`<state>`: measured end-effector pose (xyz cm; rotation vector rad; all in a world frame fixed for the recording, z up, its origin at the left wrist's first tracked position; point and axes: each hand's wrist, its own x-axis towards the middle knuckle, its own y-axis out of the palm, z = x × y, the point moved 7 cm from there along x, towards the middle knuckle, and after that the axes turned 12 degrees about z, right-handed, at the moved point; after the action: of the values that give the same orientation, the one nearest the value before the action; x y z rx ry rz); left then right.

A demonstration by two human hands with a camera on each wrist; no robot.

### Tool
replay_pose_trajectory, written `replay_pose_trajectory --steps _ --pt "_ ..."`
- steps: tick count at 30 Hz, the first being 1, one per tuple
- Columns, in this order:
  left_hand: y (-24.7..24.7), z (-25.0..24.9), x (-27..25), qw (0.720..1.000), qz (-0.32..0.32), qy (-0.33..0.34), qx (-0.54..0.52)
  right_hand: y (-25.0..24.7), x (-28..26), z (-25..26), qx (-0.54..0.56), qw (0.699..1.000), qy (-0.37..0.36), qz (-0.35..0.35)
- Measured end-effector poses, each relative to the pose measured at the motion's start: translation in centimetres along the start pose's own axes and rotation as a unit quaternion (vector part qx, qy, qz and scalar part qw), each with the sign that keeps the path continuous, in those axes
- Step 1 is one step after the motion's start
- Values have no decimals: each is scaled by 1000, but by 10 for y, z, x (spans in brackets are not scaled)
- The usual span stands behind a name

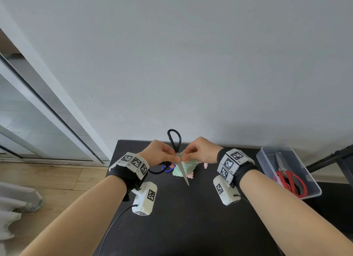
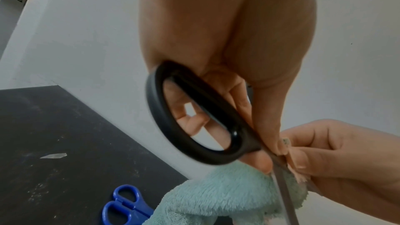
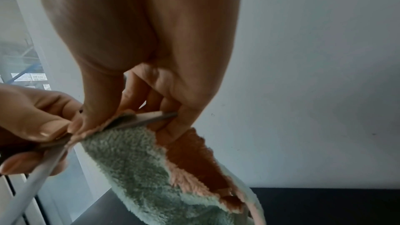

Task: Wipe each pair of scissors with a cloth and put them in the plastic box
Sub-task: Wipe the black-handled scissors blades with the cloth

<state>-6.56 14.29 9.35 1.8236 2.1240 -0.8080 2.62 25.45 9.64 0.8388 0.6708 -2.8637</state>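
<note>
The black-handled scissors [image 1: 176, 152] are held in the air above the far middle of the worktop [image 1: 191, 217], blades splayed apart. One handle loop points up toward the wall and the other hangs low at the left. One blade points down toward the near edge.

The left hand [image 1: 159, 152] pinches the scissors at the pivot, where handles and blades meet. In the left wrist view its thumb and fingers [image 2: 268, 136] are curled onto the shank just below the loop. The right hand [image 1: 200, 150] pinches the cloth [image 1: 184, 169] around the upper part of a blade, with thumb and fingertips clamped on the fabric. The rest of the cloth hangs down loosely.

Handling assessment:
- Scissors: rigid, probably moderately heavy, with smooth and likely slippery steel blades. The edges and the point are hazards. Take hold at the pivot or at the plastic loops, never on bare blade.
- With the blades splayed, the free handle can swing. A firm pinch at the pivot limits this.
- Cloth: soft, fluffy and limp, green on one face and pink on the other. Fold it over the blade's flats and draw it toward the tip, keeping fabric between skin and edge.

The plastic box [image 1: 313, 193] stands at the right edge of the worktop and contains red-handled scissors [image 1: 290, 179]. Blue-handled scissors [image 2: 123, 206] lie on the worktop below the cloth.
</note>
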Motion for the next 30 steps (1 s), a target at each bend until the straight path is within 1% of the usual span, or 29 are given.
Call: replay_pose_trajectory --steps 4,7,15,18,21,23,27,30 --pt "-1 -3 0 1000 -1 6 -6 -5 -6 0 7 1000 -4 -4" --pt "-2 -4 0 1000 11 8 -7 -7 -8 -1 12 1000 -9 -7" --pt "-18 8 -16 1000 1 -15 13 -14 -11 -20 7 1000 6 -14" --pt "-25 19 -21 999 0 -31 24 -24 -15 -32 15 999 19 -44" --pt "-28 27 -24 999 -4 -41 19 -31 -19 -30 58 995 -3 -77" --pt "-23 25 -23 999 7 -41 29 -30 -21 -19 78 993 -27 -83" --pt "-12 15 -17 999 14 -28 34 -15 -13 1 87 994 -53 -49" --pt "-8 8 -11 999 10 -18 39 -3 -4 5 75 996 -48 -27"
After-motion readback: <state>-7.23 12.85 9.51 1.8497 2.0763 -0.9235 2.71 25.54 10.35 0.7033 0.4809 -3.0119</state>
